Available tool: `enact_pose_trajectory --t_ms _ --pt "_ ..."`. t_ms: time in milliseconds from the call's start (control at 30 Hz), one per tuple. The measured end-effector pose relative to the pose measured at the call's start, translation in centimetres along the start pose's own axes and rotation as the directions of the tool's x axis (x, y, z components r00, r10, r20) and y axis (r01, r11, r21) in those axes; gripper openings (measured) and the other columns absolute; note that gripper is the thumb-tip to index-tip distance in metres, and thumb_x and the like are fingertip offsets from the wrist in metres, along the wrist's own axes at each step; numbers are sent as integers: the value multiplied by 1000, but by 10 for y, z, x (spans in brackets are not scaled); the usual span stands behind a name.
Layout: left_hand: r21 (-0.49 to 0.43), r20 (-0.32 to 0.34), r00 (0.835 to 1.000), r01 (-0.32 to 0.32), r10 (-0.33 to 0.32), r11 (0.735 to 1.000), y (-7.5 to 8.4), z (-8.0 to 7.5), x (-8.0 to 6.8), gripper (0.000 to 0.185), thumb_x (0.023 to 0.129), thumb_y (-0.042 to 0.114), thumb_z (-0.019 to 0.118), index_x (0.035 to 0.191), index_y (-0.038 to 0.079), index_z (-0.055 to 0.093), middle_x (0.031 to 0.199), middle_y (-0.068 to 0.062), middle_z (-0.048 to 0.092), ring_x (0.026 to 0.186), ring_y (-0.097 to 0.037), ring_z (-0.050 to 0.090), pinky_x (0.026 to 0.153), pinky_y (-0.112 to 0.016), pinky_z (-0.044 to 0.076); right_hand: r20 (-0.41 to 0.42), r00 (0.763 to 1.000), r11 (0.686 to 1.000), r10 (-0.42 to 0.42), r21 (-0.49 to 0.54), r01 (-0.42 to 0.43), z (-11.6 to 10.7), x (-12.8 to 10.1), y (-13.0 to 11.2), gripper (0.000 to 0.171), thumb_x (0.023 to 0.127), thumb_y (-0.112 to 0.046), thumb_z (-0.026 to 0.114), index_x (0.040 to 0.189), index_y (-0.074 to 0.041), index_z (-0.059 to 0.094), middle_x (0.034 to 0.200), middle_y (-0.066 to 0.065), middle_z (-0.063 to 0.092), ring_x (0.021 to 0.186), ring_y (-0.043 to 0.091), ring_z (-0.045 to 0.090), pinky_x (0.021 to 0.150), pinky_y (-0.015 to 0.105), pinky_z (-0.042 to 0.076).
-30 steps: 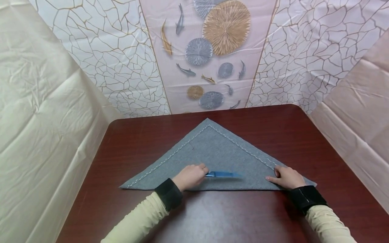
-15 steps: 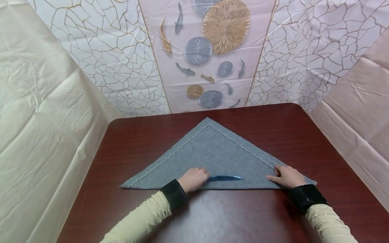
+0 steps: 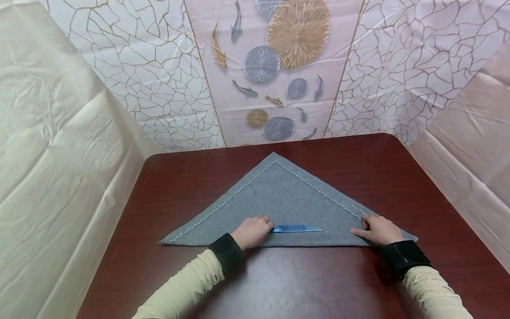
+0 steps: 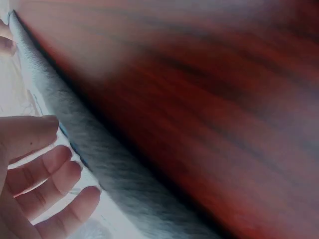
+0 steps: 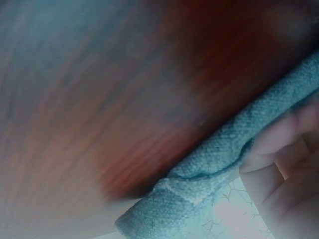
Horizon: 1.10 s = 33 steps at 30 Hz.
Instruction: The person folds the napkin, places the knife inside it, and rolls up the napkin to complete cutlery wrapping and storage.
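The left hand [image 3: 252, 231] pinches a blue knife [image 3: 296, 228], blade lying sideways, tip pointing right, on the folded gray cloth [image 3: 279, 199]. The right hand [image 3: 378, 229] presses its corner, fingers mostly flat.

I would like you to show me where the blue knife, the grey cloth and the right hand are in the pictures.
blue knife [image 3: 296, 228]: head view, middle of the blade.
grey cloth [image 3: 279, 195]: head view, bare centre of the folded triangle.
right hand [image 3: 380, 229]: head view, back of the hand, resting on the cloth's right corner.
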<state>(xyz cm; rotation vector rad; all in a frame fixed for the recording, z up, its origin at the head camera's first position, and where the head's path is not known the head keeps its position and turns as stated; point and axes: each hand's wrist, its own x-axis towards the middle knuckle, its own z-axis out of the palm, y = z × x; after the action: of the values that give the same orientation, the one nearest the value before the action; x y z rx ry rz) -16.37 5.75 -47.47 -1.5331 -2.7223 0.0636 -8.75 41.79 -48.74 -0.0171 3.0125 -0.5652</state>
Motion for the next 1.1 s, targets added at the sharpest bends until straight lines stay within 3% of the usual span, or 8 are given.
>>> enact_pose_trajectory --t_ms 133,367,633,833,967,1100 --pt "-26 4 1000 23 -23 999 -6 2 -2 7 87 9 58 88 12 64 83 0 56 75 -13 54 59 -24 45 -4 1000 1000 -6 3 6 -1 2 0 41 77 -37 70 65 -12 39 56 -2 29 49 14 32 47 28 23" --pt "31 -5 1000 -17 17 999 -9 4 -10 8 84 7 62 89 12 65 85 0 56 78 -13 54 62 -25 46 -2 1000 1000 -19 -3 19 1 3 0 43 77 -41 68 65 -13 39 56 -2 29 49 14 32 48 28 23" --pt "88 -76 995 -53 60 995 -6 9 -18 7 82 9 63 86 13 65 83 0 55 78 -15 55 60 -26 47 -52 998 999 -37 8 38 3 -1 1 45 77 -43 68 65 -13 37 56 -3 28 48 13 29 47 28 20" --pt "81 -85 994 -62 69 995 -9 10 -21 8 82 8 63 88 14 65 86 1 56 81 -14 55 64 -26 47 5 1000 1000 -31 7 31 1 4 -3 44 78 -42 68 66 -12 39 56 -2 29 49 14 31 48 28 22" --pt "-18 -96 995 -22 20 1000 -18 4 -30 8 83 8 62 89 13 65 85 1 56 80 -13 55 64 -26 47 47 998 999 -38 9 38 -3 9 -15 36 78 -34 70 67 -11 43 57 -2 35 51 13 35 49 28 25" --pt "-105 -134 987 76 -90 992 -37 -3 -50 9 85 10 61 92 9 65 87 -2 57 80 -17 56 65 -30 48 32 994 994 -105 32 104 -1 17 -37 29 78 -25 70 68 -12 46 58 -3 38 52 12 36 51 28 28"
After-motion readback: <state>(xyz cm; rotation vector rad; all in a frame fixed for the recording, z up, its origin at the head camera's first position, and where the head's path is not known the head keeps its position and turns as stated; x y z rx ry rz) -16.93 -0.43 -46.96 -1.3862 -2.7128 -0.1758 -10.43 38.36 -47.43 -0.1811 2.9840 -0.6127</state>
